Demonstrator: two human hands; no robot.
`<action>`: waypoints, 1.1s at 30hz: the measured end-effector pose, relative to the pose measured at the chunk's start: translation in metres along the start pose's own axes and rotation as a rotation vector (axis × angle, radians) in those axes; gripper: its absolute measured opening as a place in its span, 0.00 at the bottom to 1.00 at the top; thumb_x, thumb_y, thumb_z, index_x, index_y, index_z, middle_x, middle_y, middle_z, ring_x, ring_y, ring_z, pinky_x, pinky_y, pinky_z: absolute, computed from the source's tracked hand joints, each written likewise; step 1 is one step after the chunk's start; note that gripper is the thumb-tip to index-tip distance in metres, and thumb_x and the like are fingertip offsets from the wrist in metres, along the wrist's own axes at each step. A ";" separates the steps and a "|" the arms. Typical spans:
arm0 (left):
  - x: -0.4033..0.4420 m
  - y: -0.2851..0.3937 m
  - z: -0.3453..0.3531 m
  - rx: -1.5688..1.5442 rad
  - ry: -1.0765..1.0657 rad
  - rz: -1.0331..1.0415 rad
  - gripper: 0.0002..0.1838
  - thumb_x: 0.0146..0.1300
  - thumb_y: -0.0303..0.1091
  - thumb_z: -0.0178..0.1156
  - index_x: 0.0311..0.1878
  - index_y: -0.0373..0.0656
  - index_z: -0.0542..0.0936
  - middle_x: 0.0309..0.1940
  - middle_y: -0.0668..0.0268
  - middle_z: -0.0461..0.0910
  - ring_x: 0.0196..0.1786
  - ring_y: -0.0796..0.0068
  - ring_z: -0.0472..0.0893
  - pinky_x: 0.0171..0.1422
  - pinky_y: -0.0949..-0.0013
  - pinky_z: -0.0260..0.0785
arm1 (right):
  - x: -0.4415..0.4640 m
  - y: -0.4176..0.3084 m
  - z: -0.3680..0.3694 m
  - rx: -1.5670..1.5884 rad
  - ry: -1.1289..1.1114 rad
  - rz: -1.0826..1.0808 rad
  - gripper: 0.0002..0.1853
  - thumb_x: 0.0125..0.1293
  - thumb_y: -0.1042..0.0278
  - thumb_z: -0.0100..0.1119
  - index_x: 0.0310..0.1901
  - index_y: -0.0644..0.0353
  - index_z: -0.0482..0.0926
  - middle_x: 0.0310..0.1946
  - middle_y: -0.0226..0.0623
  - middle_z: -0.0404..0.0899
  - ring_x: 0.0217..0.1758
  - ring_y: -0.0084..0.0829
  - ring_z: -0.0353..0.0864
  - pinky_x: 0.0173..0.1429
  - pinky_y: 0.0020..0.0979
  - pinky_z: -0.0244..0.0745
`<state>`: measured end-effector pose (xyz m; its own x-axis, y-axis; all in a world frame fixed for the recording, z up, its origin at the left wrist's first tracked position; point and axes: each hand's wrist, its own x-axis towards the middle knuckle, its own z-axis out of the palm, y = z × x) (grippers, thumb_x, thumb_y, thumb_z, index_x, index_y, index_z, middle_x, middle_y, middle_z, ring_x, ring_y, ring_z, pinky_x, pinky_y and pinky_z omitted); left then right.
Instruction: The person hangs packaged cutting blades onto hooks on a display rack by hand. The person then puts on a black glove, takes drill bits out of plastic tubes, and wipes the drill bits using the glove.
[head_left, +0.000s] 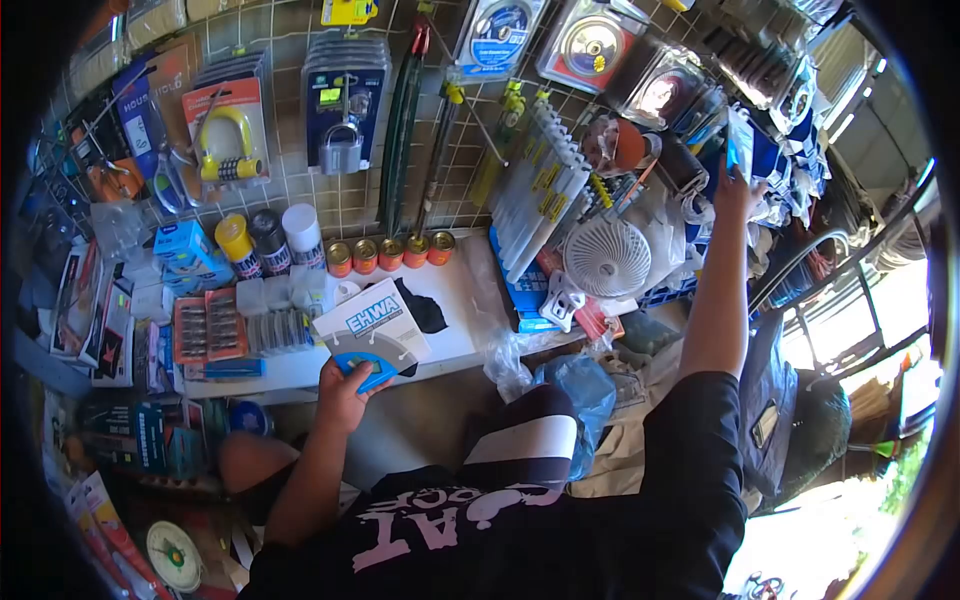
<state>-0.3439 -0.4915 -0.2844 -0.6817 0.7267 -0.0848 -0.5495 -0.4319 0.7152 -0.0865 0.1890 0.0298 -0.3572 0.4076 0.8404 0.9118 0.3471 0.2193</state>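
Note:
My left hand [345, 397] grips a flat saw-blade package [375, 325] with a white and grey face, "EHWA" lettering and a blue lower part. The thumb lies over its blue edge, above the front of the white shelf. Stretched far up to the right, my right hand [738, 193] has its fingers around a blue-and-white packet [739, 145] among the hanging goods. Whether that packet still hangs on the rack I cannot tell. Just left of the hand is a dark cylindrical roll [682, 165].
A white shelf [455, 345] carries small orange cans [390, 254], spray cans [268, 240] and boxed goods. A white fan [607, 257] stands right of centre. Packaged padlocks [340, 150] and discs [596, 45] hang on the wire grid. Blue plastic bags [580, 395] lie below the shelf.

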 end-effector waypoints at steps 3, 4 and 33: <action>0.007 -0.007 -0.010 -0.007 0.028 -0.021 0.20 0.68 0.25 0.61 0.62 0.42 0.73 0.55 0.59 0.82 0.54 0.59 0.84 0.52 0.50 0.83 | 0.017 -0.027 0.001 0.230 0.071 -0.011 0.30 0.69 0.38 0.59 0.53 0.60 0.86 0.62 0.47 0.79 0.63 0.44 0.81 0.69 0.39 0.72; 0.007 -0.006 -0.007 0.000 0.035 -0.029 0.20 0.68 0.25 0.61 0.62 0.42 0.73 0.55 0.59 0.81 0.54 0.58 0.84 0.52 0.49 0.83 | 0.021 -0.038 0.001 0.347 0.064 0.001 0.31 0.68 0.39 0.62 0.53 0.64 0.85 0.63 0.50 0.78 0.63 0.46 0.81 0.66 0.40 0.76; -0.060 0.009 0.081 0.487 -0.192 0.247 0.32 0.73 0.20 0.49 0.79 0.36 0.55 0.73 0.50 0.60 0.70 0.54 0.72 0.68 0.46 0.74 | -0.355 -0.277 -0.260 2.153 -0.589 0.666 0.13 0.76 0.60 0.57 0.55 0.57 0.77 0.38 0.24 0.80 0.36 0.17 0.77 0.39 0.24 0.75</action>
<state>-0.2688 -0.4960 -0.2167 -0.6367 0.7390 0.2202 -0.0680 -0.3383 0.9386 -0.1602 -0.2714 -0.2004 -0.5674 0.7742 0.2806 -0.4248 0.0168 -0.9052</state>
